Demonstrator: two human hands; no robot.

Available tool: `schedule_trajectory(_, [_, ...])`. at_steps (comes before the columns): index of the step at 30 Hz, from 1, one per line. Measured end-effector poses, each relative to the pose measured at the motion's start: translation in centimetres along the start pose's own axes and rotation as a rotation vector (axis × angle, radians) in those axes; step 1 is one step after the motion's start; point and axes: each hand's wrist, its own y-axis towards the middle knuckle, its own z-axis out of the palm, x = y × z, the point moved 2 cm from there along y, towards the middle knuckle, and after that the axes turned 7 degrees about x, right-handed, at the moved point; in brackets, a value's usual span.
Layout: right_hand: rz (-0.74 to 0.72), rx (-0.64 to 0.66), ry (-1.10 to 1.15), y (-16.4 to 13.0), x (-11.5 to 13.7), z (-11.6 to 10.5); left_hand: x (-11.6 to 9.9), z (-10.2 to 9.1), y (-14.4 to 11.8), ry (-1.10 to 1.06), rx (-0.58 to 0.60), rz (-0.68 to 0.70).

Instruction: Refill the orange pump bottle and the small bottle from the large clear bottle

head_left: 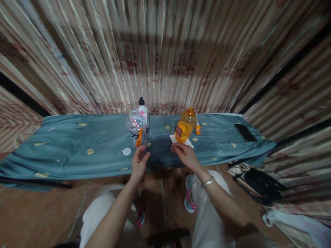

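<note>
In the head view, my left hand [139, 163] is loosely parted near the clear container [136, 129]; whether my right hand [184, 154] pinches anything, I cannot tell. Farther right, the orange bottle [184, 128] sits on white paper [172, 138] (perhaps against drips).

Dim illumination is recorded, a broad shadow [196, 51] is cast across the curtain [161, 86], and outer edges are stretched and blurred.

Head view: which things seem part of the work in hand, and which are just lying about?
Likely in use:
Clear container, nearest the left hand
Orange bottle, near the right hand
White sheet at that bottle's base

Likely just lying about:
Apparent phone, well to the right
Black bag, farther right
</note>
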Motion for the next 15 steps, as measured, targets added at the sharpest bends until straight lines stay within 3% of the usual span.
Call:
schedule_trajectory(3, [0.127, -0.152, -0.059, -0.2, -1.8, -3.8, -0.1, 2.6, 0.0, 0.026, 0.041, -0.010])
schedule_trajectory(9, [0.191, -0.334, -0.167, 2.6, -3.7, -10.3, -0.3, 9.6, 1.3, 0.060, 0.159, -0.001])
schedule_trajectory(12, [0.212, -0.394, -0.244, 4.4, -4.3, -12.5, -0.2, 13.1, 3.3, 0.073, 0.206, 0.006])
schedule_trajectory(15, [0.222, -0.426, -0.312, 5.8, -5.2, -13.1, -0.1, 16.1, 5.5, 0.086, 0.236, 0.017])
